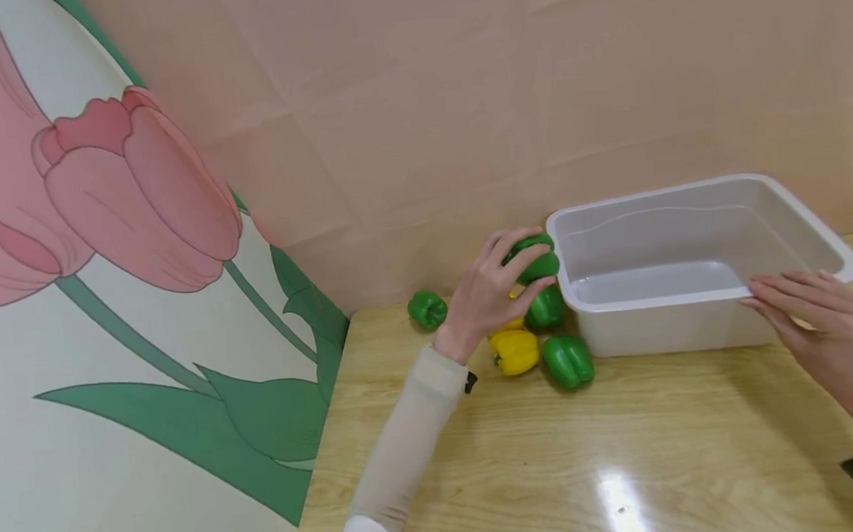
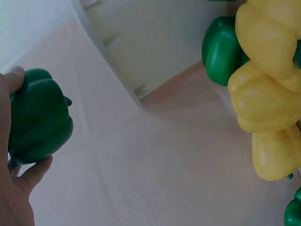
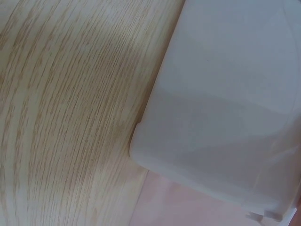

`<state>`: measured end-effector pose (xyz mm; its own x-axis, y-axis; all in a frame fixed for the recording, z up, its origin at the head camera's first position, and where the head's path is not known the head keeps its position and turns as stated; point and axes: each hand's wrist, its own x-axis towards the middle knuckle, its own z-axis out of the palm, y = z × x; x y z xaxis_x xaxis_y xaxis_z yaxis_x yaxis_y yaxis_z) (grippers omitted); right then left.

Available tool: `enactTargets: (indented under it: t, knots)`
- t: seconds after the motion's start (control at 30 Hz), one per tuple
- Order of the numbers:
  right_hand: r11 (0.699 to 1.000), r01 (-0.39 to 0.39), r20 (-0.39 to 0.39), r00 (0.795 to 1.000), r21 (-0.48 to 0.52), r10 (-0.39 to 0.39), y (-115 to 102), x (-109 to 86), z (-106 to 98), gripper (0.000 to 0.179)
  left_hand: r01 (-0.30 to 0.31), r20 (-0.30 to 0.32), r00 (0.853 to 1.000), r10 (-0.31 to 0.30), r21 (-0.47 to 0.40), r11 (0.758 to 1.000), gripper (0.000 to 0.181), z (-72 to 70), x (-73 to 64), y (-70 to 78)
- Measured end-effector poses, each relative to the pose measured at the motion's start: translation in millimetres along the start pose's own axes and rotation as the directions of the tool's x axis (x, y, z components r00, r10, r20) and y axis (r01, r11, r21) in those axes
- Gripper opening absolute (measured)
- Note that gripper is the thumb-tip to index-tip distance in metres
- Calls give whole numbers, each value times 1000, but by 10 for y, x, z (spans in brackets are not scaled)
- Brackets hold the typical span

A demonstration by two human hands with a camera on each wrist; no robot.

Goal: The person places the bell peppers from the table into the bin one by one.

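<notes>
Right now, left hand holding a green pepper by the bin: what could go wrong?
The held green pepper looks glossy; it might slip from the left hand onto the peppers below.
It appears right beside the bin and could catch on the rim.
The right hand touches the near side of that rim; pressing down might tip or shift the bin.

peppers (image 1: 568, 362): glossy, smth | bin (image 1: 672, 328): smth plstc | tbl (image 1: 517, 459): glossy wd-grain

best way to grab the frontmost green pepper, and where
Probably around the middle of the green pepper, coming from the front and above: its body is rounded, bare table lies before it, and a yellow pepper and the bin sit close on either side.
</notes>
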<state>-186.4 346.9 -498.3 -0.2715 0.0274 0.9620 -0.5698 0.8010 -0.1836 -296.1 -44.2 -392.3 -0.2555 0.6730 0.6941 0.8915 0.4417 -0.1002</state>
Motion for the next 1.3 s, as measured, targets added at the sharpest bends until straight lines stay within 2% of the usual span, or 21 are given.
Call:
enactTargets:
  t: [0.37, 0.63, 0.87, 1.0, 1.3]
  knots:
    - [1000, -24, -4, 1000, -8, 24, -2, -16, 19, 45, -11, -8, 1000, 11, -19, 1000, 38, 13, 69, 30]
    - [999, -4, -105, 994, 35, 8, -55, -17, 90, 40, -13, -17, 1000, 13, -9, 1000, 37, 50, 113, 61]
    - [1000, -10, -195, 981, 17, 13, -40, -46, 160, 41, -32, -43, 999, 31, -10, 999, 36, 103, 158, 102]
    - [999, -39, -218, 975, 29, 45, -67, -25, 180, 41, -37, -46, 998, 36, -10, 999, 38, 126, 198, 114]
    - [998, -49, -219, 974, 39, 57, -42, -20, 209, 38, -21, -46, 999, 21, 0, 1000, 38, 104, 284, 131]
